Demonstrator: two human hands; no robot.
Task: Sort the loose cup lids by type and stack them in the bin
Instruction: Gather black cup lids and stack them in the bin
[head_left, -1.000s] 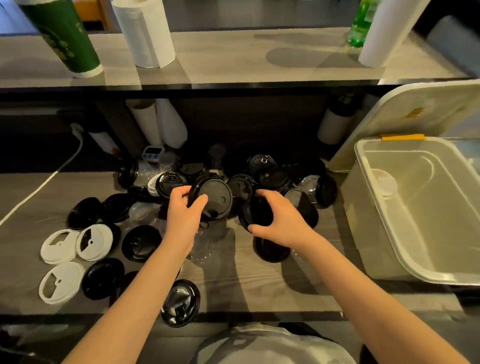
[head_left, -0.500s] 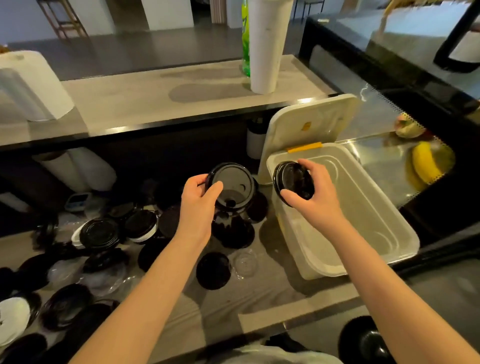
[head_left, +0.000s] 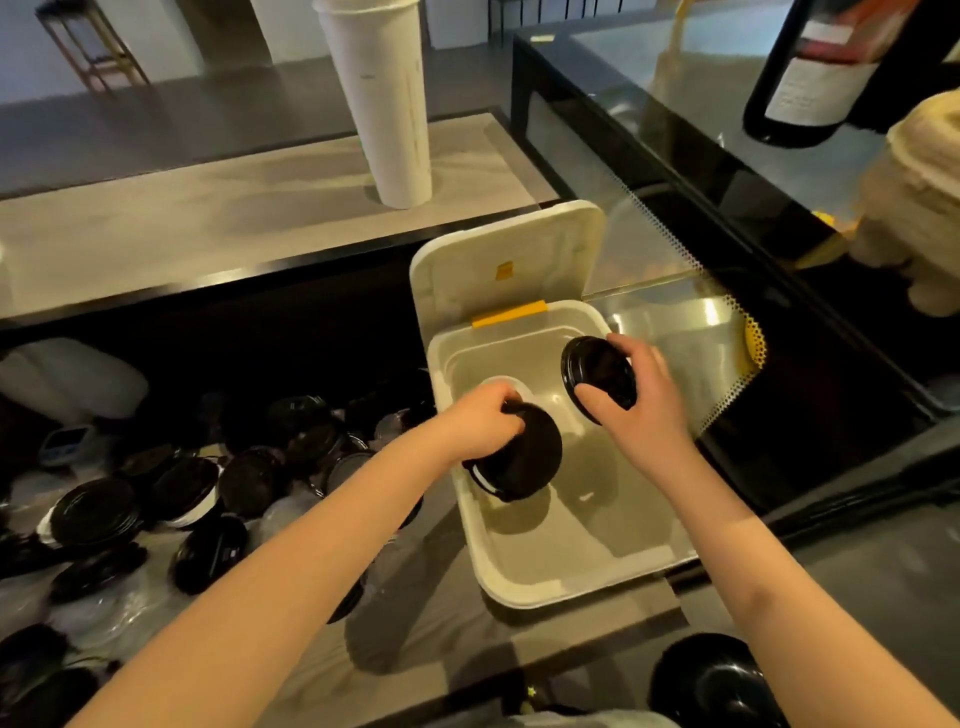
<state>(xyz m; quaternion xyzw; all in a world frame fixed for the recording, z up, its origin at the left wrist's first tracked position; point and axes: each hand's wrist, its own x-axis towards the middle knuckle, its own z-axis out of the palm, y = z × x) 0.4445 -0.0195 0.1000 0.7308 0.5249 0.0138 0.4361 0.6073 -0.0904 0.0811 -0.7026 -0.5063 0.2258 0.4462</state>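
Observation:
A white plastic bin (head_left: 582, 584) stands on the counter with its hinged lid (head_left: 504, 270) tipped up behind it. My left hand (head_left: 480, 423) grips a large black cup lid (head_left: 524, 457) over the bin's left side, tilted, above the bottom. My right hand (head_left: 636, 400) holds a smaller black lid (head_left: 597, 371) over the bin's far right part. A clear lid (head_left: 511, 384) lies on the bin floor just behind my left hand. Several loose black lids (head_left: 93, 512) and clear ones lie heaped on the counter to the left.
A tall white stack of cups (head_left: 384, 104) stands on the raised shelf behind the bin. A glass display case (head_left: 701, 312) runs along the right, with a dark bottle (head_left: 810, 78) on top. A black lid (head_left: 711, 680) lies low at the front right.
Both hands have carried their black lids to the right, from above the pile to over the bin. My left hand has lowered its lid into the bin's left side.

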